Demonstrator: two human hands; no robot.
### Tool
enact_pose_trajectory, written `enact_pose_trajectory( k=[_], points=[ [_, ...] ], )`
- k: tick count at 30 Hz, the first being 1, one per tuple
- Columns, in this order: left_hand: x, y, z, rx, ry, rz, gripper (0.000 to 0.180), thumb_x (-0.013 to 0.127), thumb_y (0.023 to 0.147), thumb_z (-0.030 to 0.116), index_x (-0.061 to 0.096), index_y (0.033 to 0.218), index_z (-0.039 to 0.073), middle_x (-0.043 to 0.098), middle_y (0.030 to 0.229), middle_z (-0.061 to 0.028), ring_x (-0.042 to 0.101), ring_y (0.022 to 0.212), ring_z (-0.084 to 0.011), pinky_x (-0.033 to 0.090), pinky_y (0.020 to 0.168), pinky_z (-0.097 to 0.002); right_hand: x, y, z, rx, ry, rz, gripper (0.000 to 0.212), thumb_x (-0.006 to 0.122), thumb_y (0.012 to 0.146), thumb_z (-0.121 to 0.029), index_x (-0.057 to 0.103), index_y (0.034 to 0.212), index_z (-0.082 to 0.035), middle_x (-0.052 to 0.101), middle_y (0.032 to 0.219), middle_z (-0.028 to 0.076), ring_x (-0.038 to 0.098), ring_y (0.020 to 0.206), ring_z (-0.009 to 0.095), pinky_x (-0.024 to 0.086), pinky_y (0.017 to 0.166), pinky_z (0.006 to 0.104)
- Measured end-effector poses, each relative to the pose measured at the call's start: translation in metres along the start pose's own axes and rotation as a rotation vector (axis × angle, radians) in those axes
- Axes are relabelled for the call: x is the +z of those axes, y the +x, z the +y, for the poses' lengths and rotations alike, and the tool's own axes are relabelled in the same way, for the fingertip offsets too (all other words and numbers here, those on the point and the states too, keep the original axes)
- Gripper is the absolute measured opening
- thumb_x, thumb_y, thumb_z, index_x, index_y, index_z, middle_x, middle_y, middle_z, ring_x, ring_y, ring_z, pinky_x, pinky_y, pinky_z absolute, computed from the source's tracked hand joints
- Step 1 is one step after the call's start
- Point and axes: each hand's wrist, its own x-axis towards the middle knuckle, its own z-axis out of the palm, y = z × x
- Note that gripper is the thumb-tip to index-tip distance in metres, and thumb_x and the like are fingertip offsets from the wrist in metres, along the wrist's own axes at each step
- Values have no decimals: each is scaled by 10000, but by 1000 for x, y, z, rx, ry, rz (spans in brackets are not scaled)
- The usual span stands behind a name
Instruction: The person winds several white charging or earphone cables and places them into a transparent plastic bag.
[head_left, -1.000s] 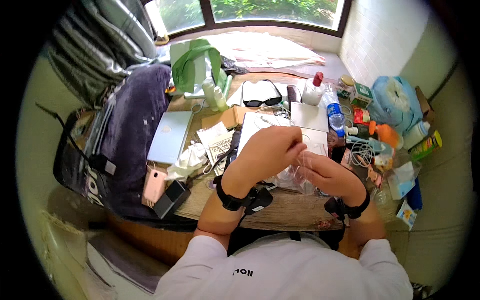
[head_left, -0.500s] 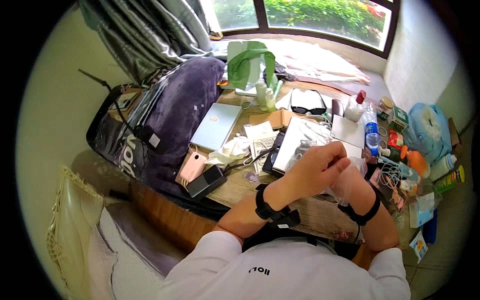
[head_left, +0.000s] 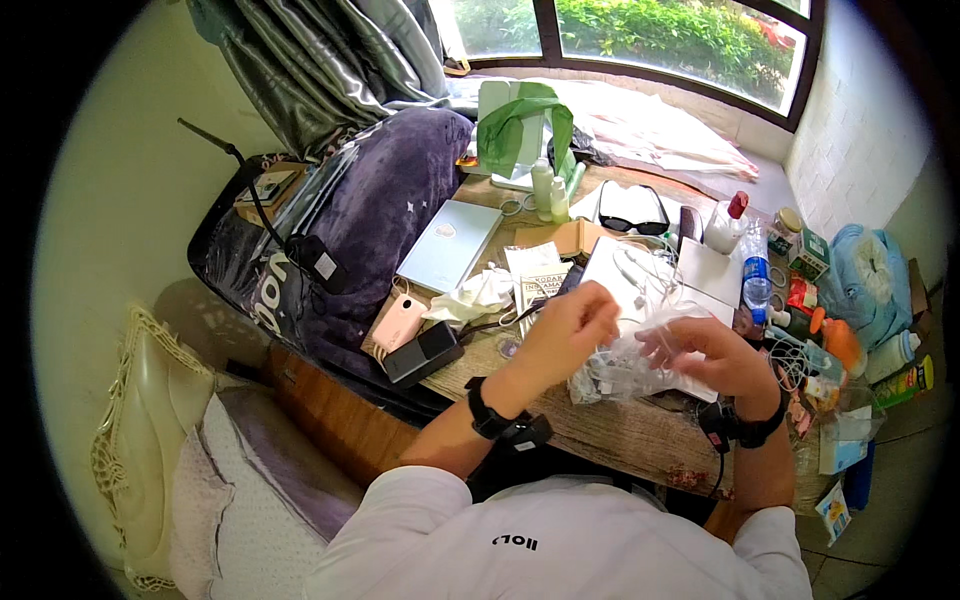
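Note:
A crumpled clear plastic bag (head_left: 622, 375) hangs between my hands over the near edge of the table, with pale contents I cannot make out. My right hand (head_left: 712, 355), fingers curled, grips the bag's upper right side. To the left of the bag is my left hand (head_left: 572, 332), its fingers bent and drawn together; whatever they might hold is hidden. Behind the hands lie a white box (head_left: 612, 265) with white cables (head_left: 655, 275) on top, and a second white box (head_left: 708, 268).
On the left are a black power adapter (head_left: 425, 353), a pink device (head_left: 400, 320), crumpled tissue (head_left: 480, 293) and a light blue box (head_left: 450, 243). Sunglasses (head_left: 633, 222) lie farther back. A water bottle (head_left: 756, 275), an orange bottle (head_left: 843, 345) and a blue bag (head_left: 865, 275) crowd the right side.
My hands were close together and have moved apart, the left one to the left. The plastic bag now shows spread out between them. The whole view has shifted slightly.

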Motion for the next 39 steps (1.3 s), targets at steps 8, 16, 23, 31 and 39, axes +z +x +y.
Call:
enact_pose_trajectory(
  k=[8,16,23,31,39],
  points=[
    [-80,-21,-56,-10,1050,305,254,631,864,239,598,972,12,583,872,-125,583,850,-298,470,785,-369,-3,0,-36,227,-847,469,202,734,806,-179,661,788,9,614,645,100,587,588,162,470,571,294],
    [-86,0,-31,68,661,362,181,567,909,165,555,855,-7,582,718,-94,540,658,-179,440,634,-307,0,2,-22,-42,-1076,658,332,657,769,-24,540,1078,-47,563,973,151,594,920,303,485,809,371],
    [-76,21,-7,215,335,519,162,521,986,196,574,998,44,522,712,34,432,586,-27,381,527,-187,32,0,-46,-362,-909,401,324,594,773,14,597,1092,-42,605,1052,138,591,991,298,472,857,399],
    [-21,31,34,121,-228,220,198,509,992,184,596,1044,14,406,618,55,310,480,-19,288,441,-196,31,7,-40,-229,-529,369,693,631,823,-31,313,1439,-22,458,1347,204,669,844,184,520,603,280],
    [2,11,69,63,-385,-356,294,535,971,221,615,1138,-7,484,629,46,370,506,-22,274,475,-194,30,14,-23,-264,-348,404,559,595,879,-70,382,1394,-26,541,1265,218,659,779,229,507,635,304]
  ],
)
